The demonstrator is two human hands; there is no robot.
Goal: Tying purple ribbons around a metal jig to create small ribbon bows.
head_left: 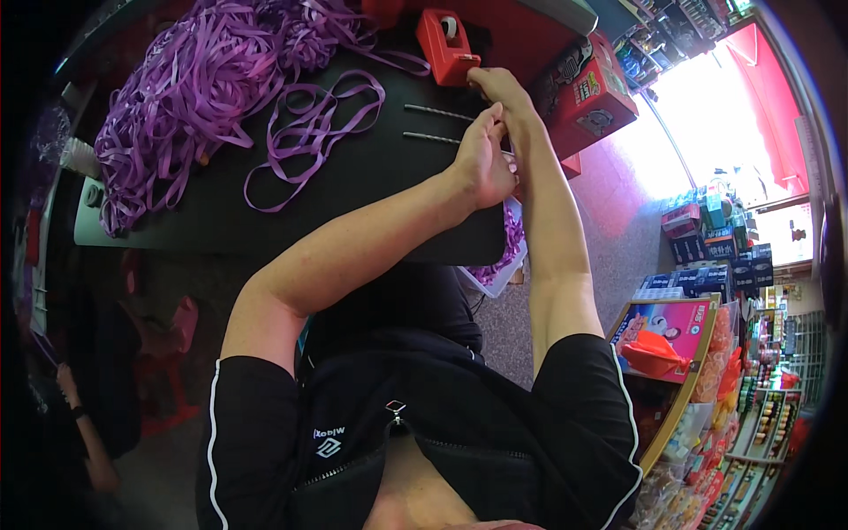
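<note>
My right hand [501, 87] reaches to the far edge of the black table [380, 203]. Its curled fingertips meet the front end of a red tape dispenser [449, 49], which carries a small roll of tape. Whatever those fingers pinch is too small to see. Close below, beside the right forearm, my left hand [484, 163] is closed, thumb pointing up; what it holds is hidden. Two thin metal rods [433, 137] lie side by side on the table, left of my hands. A loose loop of purple ribbon [305, 146] lies farther left.
A big tangled heap of purple ribbon [199, 88] covers the table's far left. Below the right table corner stands a white bin [495, 287] with purple pieces inside. A red box [594, 97] is right of my hands. Shelves of packaged goods [707, 424] line the right.
</note>
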